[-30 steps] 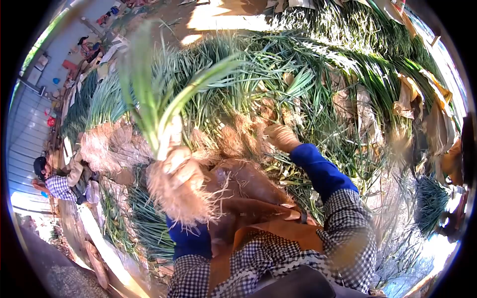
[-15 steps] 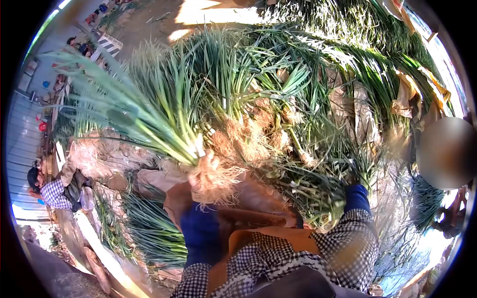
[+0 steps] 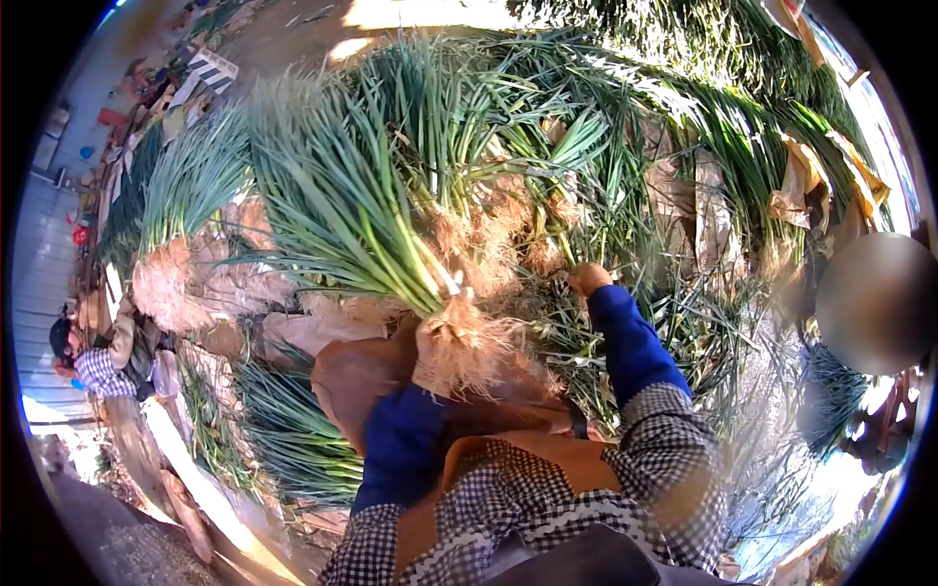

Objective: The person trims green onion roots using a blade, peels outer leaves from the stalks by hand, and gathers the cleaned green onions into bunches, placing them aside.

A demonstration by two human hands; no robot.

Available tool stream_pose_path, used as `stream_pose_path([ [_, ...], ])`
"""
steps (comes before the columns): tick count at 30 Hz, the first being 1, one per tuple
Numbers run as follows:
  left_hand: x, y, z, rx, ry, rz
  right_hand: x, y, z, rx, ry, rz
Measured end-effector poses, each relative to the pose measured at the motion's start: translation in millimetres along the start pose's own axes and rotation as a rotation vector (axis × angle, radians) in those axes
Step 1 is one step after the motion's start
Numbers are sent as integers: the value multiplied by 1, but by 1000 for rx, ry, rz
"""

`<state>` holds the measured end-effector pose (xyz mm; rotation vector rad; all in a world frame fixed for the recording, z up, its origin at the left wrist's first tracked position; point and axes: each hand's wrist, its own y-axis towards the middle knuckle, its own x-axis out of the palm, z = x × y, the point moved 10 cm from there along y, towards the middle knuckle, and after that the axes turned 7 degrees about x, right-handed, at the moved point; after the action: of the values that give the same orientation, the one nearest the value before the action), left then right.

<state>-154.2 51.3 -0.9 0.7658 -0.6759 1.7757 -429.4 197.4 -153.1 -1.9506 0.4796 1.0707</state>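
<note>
The left hand grasps a bunch of onions low down, at its root end. The roots spill over the hand and hide most of its fingers, so how tightly they are closed cannot be seen. The bunch is tilted above the person's lap, its green leaves fanning toward the upper left.

The right hand is well apart from it, with its fingers curled in. A pale green stalk runs down to it, but whether the fingers grip this stalk or only touch it, I cannot tell. Near this hand, a litter of loose leaves covers the ground around the blue sleeve.

Beyond both hands, a thick row of onions stands with a tangle of roots facing the person. The held leaves overlap part of this row and block the view of it. Brown apron cloth covers the lap under the bunch, and a pile of green leaves lies beside it on the left.

Further left are another bunch, a co-worker in a checked top and a wooden plank. At far right, a round blur hides what is there.
</note>
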Motion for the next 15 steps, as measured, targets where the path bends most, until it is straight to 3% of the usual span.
stream_pose_path([
  [1,16,6,-9,3,-323,-83,-27,-47,-17,90,603,-80],
  [3,61,3,-21,-52,-657,-3,-40,-101,-42,-54,1044,-274],
  [4,63,-11,-35,-152,-419,424,-40,-124,-47,-188,1286,-342],
  [6,92,-15,-72,-233,-702,193,-74,-200,-98,-296,1688,-520],
  [7,97,-20,-95,-280,-820,120,-64,-213,-105,-223,1701,-520],
  [8,102,-26,-106,-307,-723,102,-55,-221,-106,-152,1711,-520],
  [9,108,-32,-116,-334,-627,81,-45,-217,-105,-234,1506,-413],
  [10,59,-29,-154,-300,-358,230,-13,-207,-101,-251,1531,-568],
  [11,69,-32,-153,-363,-398,274,-3,-196,-84,-417,1257,-422],
  [13,70,-33,-158,-375,-447,307,9,-181,-81,-124,1295,-498],
  [14,78,-32,-152,-367,-445,302,-42,-201,-105,-123,1528,-403],
  [15,87,-34,-149,-399,-484,329,-22,-173,-89,-30,1578,-410],
])
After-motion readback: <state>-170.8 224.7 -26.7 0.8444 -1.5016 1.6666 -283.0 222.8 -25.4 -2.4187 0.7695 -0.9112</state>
